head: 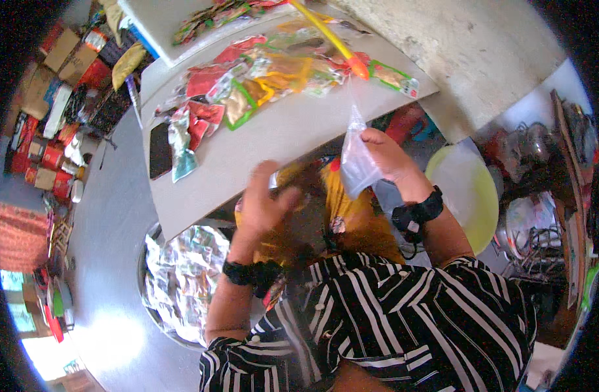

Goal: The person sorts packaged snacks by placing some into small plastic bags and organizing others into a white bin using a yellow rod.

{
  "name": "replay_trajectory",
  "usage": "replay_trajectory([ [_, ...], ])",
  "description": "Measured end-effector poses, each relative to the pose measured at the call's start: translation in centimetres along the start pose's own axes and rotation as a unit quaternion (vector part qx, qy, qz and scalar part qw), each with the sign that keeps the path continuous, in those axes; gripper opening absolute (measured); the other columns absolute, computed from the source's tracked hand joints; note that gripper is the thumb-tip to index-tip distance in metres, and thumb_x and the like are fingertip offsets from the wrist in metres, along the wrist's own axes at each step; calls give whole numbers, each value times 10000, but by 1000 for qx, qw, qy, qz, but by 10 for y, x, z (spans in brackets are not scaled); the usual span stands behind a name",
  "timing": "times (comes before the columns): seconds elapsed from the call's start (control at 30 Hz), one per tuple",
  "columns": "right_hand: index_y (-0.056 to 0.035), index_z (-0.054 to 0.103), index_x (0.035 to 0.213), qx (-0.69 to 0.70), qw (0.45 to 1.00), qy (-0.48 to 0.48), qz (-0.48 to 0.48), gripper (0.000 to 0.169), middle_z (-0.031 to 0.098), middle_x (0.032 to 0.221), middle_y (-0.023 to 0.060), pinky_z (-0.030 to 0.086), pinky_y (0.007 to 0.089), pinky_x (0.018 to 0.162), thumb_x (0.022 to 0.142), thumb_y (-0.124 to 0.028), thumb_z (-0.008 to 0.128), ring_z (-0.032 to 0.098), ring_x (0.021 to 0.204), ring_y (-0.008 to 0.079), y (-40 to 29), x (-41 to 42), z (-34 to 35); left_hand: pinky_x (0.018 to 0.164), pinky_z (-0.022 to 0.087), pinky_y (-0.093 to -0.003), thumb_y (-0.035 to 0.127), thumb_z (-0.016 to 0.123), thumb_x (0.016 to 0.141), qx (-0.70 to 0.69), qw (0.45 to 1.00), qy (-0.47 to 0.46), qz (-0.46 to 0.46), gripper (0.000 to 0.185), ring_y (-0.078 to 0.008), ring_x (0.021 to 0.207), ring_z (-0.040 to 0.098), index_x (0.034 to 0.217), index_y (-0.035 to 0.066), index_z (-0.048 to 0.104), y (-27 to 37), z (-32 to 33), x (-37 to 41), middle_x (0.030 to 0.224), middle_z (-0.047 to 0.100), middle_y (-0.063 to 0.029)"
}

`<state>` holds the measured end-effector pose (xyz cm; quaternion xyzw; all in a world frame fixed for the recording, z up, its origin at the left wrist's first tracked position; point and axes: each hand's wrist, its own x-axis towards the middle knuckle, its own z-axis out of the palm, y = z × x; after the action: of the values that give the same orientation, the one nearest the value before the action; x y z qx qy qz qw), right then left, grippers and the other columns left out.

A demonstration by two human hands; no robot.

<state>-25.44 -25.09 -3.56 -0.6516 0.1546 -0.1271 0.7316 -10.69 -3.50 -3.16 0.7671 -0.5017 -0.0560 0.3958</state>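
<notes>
My right hand (390, 157) holds a translucent plastic bag (355, 161) in front of the table's near edge, the bag's narrow upper end stretching up towards the orange tip of a yellow rod (331, 39). Blurred, my left hand (266, 201) is raised beside the edge with its fingers apart and nothing in it. On the grey tabletop (279, 132) lie several crumpled packets: a red one (201, 81), a yellow-orange one (289, 73), a green-edged one (238, 105) and a silver-teal one (183, 152). Another green-edged packet (392, 78) lies right of the rod.
A dark flat phone-like object (160, 152) lies at the table's left corner. Below it on the floor stands a round tub (145, 289) full of shiny packets. A yellow-rimmed basin (490, 196) is beside my right arm. Boxes (64, 49) are piled at the far left; cluttered shelves (564, 196) stand right.
</notes>
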Motion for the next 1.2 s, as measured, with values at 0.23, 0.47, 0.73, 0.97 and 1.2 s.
replay_trajectory([
  [0.23, -29, 526, 737, 45, 998, 2, -43, 94, 521, 663, 5, 387, 207, 500, 718, -119, 508, 481, 556, 80, 21, 35, 69, 893, 281, -377, 235, 699, 551, -14, 1000, 8, 7, 739, -346, 1070, 326, 1130, -22, 319, 30, 22, -22, 1139, 351, -216],
  [0.47, -41, 517, 720, -48, 998, 28, 4, 100, 503, 631, -5, 374, 198, 515, 727, -141, 521, 450, 561, 67, 20, 41, 103, 721, 397, -357, 90, 545, 681, -15, 993, 113, -11, 271, -331, 822, 491, 923, -17, 486, 18, 12, -17, 872, 515, -180],
  [0.73, -51, 504, 781, -62, 998, -33, 3, 114, 509, 695, -12, 378, 197, 555, 756, -162, 507, 464, 621, 64, 16, 32, 107, 609, 408, -228, 106, 487, 774, -349, 898, 92, -252, 136, -108, 672, 504, 835, -7, 530, -6, 6, -30, 735, 555, -28],
  [0.97, -49, 501, 804, -43, 997, -66, 12, 123, 503, 710, -19, 381, 196, 558, 768, -167, 505, 462, 638, 56, 4, 20, 110, 583, 405, -230, 76, 469, 770, -433, 855, 99, -267, 87, -96, 641, 494, 794, 16, 526, -7, 1, -32, 716, 545, -16],
  [1.2, -40, 497, 804, -58, 992, -100, -49, 119, 481, 687, -27, 369, 175, 550, 755, -145, 521, 432, 624, 38, -7, 17, 119, 561, 400, -225, 88, 478, 766, -372, 883, 47, -283, 88, -101, 612, 490, 789, 16, 524, -9, -7, -31, 695, 539, -21],
])
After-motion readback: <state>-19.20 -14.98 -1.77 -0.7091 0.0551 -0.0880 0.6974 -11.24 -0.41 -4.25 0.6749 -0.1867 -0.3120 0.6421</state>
